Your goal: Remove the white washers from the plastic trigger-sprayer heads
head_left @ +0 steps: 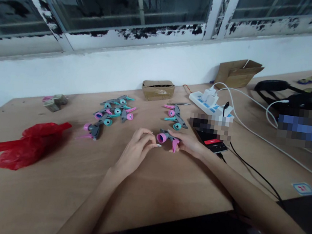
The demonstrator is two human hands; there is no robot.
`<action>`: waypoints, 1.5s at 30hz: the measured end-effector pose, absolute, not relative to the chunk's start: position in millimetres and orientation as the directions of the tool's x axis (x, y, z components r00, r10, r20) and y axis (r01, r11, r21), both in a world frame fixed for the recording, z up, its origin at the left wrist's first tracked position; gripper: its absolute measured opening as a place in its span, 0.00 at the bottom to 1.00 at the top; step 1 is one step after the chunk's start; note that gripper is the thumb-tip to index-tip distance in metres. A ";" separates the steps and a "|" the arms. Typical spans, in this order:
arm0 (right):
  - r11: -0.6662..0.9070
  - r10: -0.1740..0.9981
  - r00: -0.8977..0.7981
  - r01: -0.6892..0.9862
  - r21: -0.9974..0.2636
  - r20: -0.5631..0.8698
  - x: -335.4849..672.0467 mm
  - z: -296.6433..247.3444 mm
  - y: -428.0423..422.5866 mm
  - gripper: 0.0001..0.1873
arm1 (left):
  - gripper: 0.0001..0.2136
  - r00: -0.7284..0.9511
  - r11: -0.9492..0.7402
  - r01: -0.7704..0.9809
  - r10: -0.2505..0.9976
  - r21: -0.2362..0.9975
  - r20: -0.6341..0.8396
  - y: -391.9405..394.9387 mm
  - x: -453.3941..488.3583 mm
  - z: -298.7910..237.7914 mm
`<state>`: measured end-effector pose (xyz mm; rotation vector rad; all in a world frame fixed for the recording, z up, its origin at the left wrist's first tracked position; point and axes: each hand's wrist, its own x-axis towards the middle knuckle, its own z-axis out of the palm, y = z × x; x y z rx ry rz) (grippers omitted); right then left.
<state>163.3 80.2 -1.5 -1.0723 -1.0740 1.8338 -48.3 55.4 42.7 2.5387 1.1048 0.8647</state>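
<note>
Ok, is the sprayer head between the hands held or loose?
Held: the right hand clasps the trigger sprayer head, its pink collar towards the left hand.

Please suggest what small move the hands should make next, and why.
I'd probably steady the pink ring with the left hand, since the right hand holds the grey-and-pink trigger piece and the ring sits right beside the left hand.

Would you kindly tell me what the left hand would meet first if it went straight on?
Probably the pink collar of the pink-and-gray spray trigger held in the right hand, though depth is unclear.
</note>
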 end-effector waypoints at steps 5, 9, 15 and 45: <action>-0.225 0.929 -0.311 -0.048 -0.973 -0.199 171.8 7.0 81.7 0.23 | 0.05 0.431 -0.527 0.579 0.846 0.622 0.315 59.0 -50.3 33.9; 0.125 0.948 -0.320 0.363 -0.923 0.003 176.2 7.1 78.9 0.22 | 0.05 0.357 -0.365 0.574 0.917 0.733 0.177 66.1 -53.9 23.1; 0.390 0.902 -0.213 0.775 -0.497 0.374 174.5 7.6 70.6 0.21 | 0.06 0.327 -0.316 0.572 0.934 0.757 0.143 72.0 -56.2 14.8; 0.689 0.709 -0.440 0.597 -0.411 0.552 159.1 20.2 51.7 0.17 | 0.08 0.246 -0.253 0.266 0.951 0.930 0.188 56.3 -43.4 41.5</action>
